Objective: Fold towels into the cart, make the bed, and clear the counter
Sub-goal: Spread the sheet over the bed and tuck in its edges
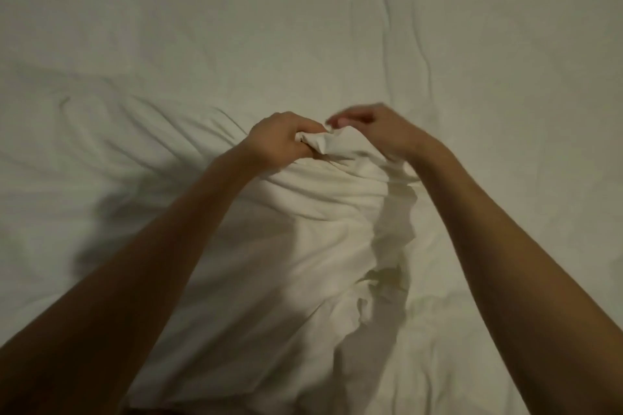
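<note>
Looking down over the bed (472,27), we see a white sheet (303,246) bunched into a long, rumpled ridge that runs from the near edge of the bed up toward its middle. At the far end of that ridge our left hand (281,141) grips a gathered wad of the sheet, fingers curled round the cloth. Just beside it, on the other side of the wad, our right hand (377,131) is blurred; its fingertips reach the top of the wad, but we cannot tell whether they pinch it. Creases fan out across the bed from the left hand.
</note>
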